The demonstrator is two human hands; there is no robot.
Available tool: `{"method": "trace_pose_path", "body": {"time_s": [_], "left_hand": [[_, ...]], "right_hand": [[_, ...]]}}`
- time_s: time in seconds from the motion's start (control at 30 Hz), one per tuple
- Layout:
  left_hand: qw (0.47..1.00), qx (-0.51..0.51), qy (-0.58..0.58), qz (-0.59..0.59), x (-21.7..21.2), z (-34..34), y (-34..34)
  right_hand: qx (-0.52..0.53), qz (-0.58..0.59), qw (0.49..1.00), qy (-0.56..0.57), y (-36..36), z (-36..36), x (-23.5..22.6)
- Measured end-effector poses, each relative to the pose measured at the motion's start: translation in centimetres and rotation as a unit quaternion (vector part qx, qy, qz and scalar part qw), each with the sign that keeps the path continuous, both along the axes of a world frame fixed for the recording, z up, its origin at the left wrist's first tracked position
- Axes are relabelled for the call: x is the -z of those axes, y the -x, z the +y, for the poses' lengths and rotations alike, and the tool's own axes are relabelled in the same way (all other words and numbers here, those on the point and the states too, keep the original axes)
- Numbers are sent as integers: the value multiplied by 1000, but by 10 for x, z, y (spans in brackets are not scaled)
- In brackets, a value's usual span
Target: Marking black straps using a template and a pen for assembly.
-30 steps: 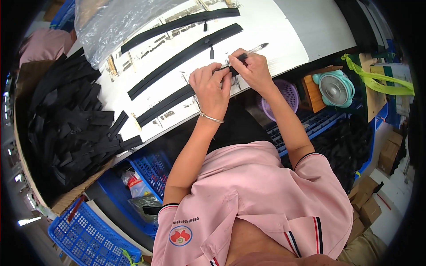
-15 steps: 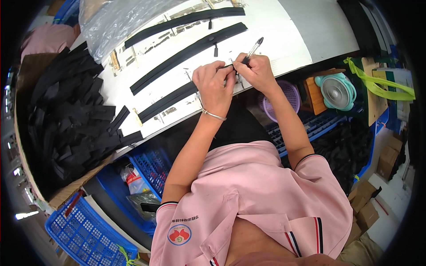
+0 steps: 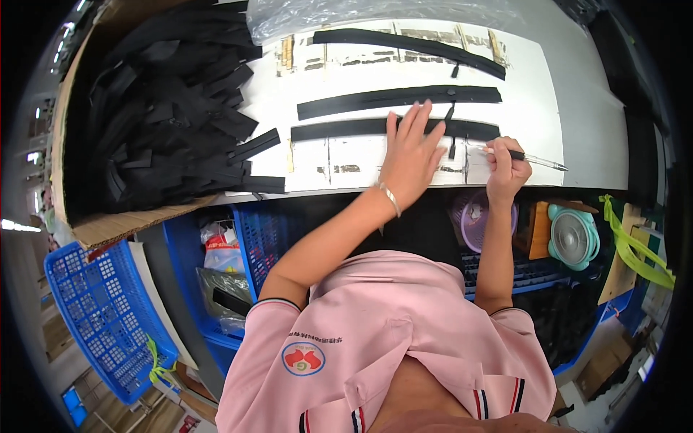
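Observation:
Three black zipper strips lie roughly parallel on a white board [image 3: 538,119] marked with dark lines. They are the far zipper [image 3: 390,43], the middle zipper [image 3: 361,105] and the near zipper [image 3: 339,130], each with a black pull hanging toward me. My left hand [image 3: 408,162] rests open over the near zipper, fingers stretched out and its fingertips reaching toward the middle one. Just past the near zipper's right end, my right hand [image 3: 508,172] is closed around a clear-barrelled pen [image 3: 541,161], one end of which points right.
A cardboard box [image 3: 144,213] heaped with black strips [image 3: 166,123] stands at the left. Clear plastic sheeting [image 3: 361,14] lies along the far side. Below the table are blue crates [image 3: 108,310], a purple basket [image 3: 469,229] and a turquoise fan [image 3: 574,237].
My view has turned. My left hand has gone from pinching the near zipper to lying spread over it. My right hand has moved off the strip, and the pen has swung from upward to rightward.

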State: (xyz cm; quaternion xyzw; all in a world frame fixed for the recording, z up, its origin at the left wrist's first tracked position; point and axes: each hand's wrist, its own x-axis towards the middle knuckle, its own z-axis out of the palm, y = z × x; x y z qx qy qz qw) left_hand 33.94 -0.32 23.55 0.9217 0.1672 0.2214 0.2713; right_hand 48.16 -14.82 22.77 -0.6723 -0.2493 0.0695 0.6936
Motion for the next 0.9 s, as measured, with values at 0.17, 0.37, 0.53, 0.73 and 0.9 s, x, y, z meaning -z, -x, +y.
{"method": "trace_pose_path", "body": {"time_s": [0.17, 0.37, 0.53, 0.73, 0.9], "left_hand": [[997, 19, 50, -55, 5, 69, -37], [993, -87, -74, -30, -15, 93, 62], [952, -234, -168, 100, -6, 140, 178], [956, -240, -166, 32, -10, 160, 189], [965, -212, -151, -33, -24, 125, 132]], "right_hand": [[-12, 4, 1000, 8, 0, 6, -1], [12, 50, 998, 31, 0, 7, -5], [2, 53, 998, 31, -2, 9, -4], [-7, 35, 999, 28, -3, 13, -8], [13, 18, 1000, 18, 1, 14, -10]]}}
